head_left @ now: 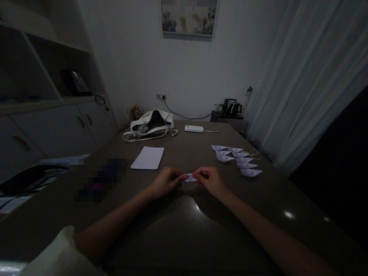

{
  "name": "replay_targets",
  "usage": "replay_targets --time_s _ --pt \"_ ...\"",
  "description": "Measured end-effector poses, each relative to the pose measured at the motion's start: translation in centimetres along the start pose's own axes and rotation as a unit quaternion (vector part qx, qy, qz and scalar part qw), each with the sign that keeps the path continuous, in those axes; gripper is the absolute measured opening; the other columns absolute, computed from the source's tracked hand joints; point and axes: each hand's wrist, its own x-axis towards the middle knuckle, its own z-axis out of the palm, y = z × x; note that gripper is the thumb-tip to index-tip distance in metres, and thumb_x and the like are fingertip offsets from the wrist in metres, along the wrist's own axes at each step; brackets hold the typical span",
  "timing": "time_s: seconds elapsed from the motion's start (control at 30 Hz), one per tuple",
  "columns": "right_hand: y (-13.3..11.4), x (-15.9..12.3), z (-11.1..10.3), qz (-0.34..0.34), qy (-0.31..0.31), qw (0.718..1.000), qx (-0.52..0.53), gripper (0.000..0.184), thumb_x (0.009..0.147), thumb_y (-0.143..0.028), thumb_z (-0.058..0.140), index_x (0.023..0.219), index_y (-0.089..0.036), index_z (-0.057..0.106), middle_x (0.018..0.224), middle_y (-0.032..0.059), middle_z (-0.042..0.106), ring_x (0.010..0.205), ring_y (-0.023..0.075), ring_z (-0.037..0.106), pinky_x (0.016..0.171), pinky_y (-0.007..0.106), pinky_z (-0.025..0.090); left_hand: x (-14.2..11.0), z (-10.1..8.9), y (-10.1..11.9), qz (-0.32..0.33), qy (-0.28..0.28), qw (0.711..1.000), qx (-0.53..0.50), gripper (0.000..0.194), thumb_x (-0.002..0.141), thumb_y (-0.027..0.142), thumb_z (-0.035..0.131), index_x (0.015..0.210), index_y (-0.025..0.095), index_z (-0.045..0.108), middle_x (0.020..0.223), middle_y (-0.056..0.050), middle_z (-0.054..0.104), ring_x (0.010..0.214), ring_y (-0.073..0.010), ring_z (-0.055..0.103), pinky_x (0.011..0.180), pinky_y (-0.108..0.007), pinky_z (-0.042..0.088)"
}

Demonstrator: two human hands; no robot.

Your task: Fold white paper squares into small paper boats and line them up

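My left hand [166,182] and my right hand [210,181] meet over the dark table [178,230], both pinched on a small folded piece of white paper [190,178] between them. The paper sits just above the tabletop. A stack of white paper sheets [148,158] lies beyond my left hand. To the right, several folded white paper boats [235,157] lie in a loose row.
A white handbag [151,124] stands at the table's far side, with a white power bank [194,128] and its cable beside it. A kettle [231,108] sits on a side stand. White cabinets run along the left, curtains [301,84] hang at the right.
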Motion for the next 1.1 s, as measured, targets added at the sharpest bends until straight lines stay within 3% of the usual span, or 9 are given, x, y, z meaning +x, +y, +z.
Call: replay_targets --time_s 0.13,0.27,0.47,0.6,0.73,0.83,0.93,1.03,1.1 --pt "-0.1 -0.2 -0.1 -0.058 0.004 0.994 -0.089 0.015 0.079 -0.025 0.058 0.068 -0.016 0.064 0.055 0.0000 0.060 0.049 0.0118 0.054 0.048 0.022 0.040 0.1 0.3 0.1 0.010 -0.001 1.000 0.011 0.044 0.087 0.048 0.048 0.072 0.010 0.064 0.056 0.001 0.058 0.050 -0.0097 0.050 0.047 -0.018 0.031" --pt "-0.4 -0.5 0.1 -0.073 -0.020 0.994 -0.084 0.015 0.081 -0.027 0.057 0.071 -0.017 0.063 0.062 0.0008 0.061 0.055 0.0121 0.055 0.053 0.022 0.041 -0.1 0.2 0.6 0.029 0.006 1.000 0.001 0.039 0.087 0.043 0.050 0.074 0.010 0.066 0.064 0.000 0.063 0.058 -0.0114 0.055 0.052 -0.018 0.036" --pt "-0.2 -0.3 0.3 -0.013 -0.007 0.999 0.028 0.020 0.079 -0.037 0.059 0.078 -0.017 0.059 0.064 -0.0007 0.059 0.050 0.0103 0.053 0.049 0.022 0.041 -0.5 -0.1 1.0 0.057 0.041 0.995 0.065 0.032 0.088 0.031 0.049 0.073 0.011 0.067 0.064 -0.002 0.065 0.057 -0.0115 0.056 0.056 -0.019 0.038" --pt "0.4 0.0 0.4 0.066 -0.065 0.991 0.100 0.031 0.074 -0.046 0.063 0.082 -0.017 0.056 0.063 -0.0009 0.061 0.048 0.0107 0.055 0.046 0.022 0.043 -0.5 0.0 0.5 0.085 0.056 0.986 0.132 0.022 0.088 0.022 0.049 0.083 0.012 0.069 0.070 -0.005 0.066 0.061 -0.0128 0.057 0.058 -0.020 0.038" --pt "0.6 0.2 0.5 0.056 -0.065 0.990 0.115 0.032 0.072 -0.046 0.066 0.080 -0.016 0.058 0.065 -0.0005 0.062 0.051 0.0103 0.056 0.051 0.023 0.045 -0.5 0.0 0.6 0.095 0.047 0.984 0.143 0.027 0.091 0.028 0.045 0.095 0.015 0.068 0.074 -0.005 0.065 0.066 -0.0139 0.057 0.062 -0.021 0.039" --pt "0.4 0.2 0.3 0.041 -0.040 0.991 0.118 0.029 0.071 -0.043 0.068 0.079 -0.016 0.060 0.068 0.0002 0.063 0.057 0.0110 0.059 0.054 0.023 0.047 -0.5 0.2 1.1 0.085 0.017 0.990 0.107 0.036 0.094 0.034 0.037 0.096 0.013 0.067 0.079 -0.006 0.066 0.068 -0.0142 0.057 0.066 -0.022 0.040" --pt "0.2 0.1 0.3 0.039 -0.029 0.988 0.143 0.027 0.069 -0.040 0.070 0.079 -0.018 0.058 0.072 0.0004 0.065 0.063 0.0131 0.063 0.061 0.026 0.051 -0.4 0.5 1.4 0.036 0.015 0.999 0.023 0.045 0.094 0.040 0.034 0.088 0.010 0.068 0.072 -0.003 0.063 0.064 -0.0140 0.054 0.061 -0.022 0.038" --pt "0.1 -0.1 0.4 0.044 -0.023 0.984 0.172 0.034 0.065 -0.036 0.074 0.086 -0.020 0.054 0.077 0.0009 0.067 0.070 0.0162 0.066 0.067 0.030 0.053 -0.2 0.7 1.3 -0.023 0.015 0.995 -0.095 0.046 0.091 0.045 0.040 0.089 0.009 0.069 0.064 -0.001 0.061 0.060 -0.0136 0.053 0.055 -0.021 0.036" --pt "0.3 -0.1 0.5 0.046 -0.012 0.980 0.194 0.045 0.062 -0.033 0.076 0.097 -0.021 0.050 0.079 0.0011 0.068 0.073 0.0174 0.067 0.070 0.032 0.053 0.0 0.7 1.0 -0.042 0.006 0.984 -0.171 0.041 0.087 0.044 0.049 0.098 0.009 0.068 0.071 -0.002 0.065 0.064 -0.0143 0.056 0.057 -0.021 0.039"
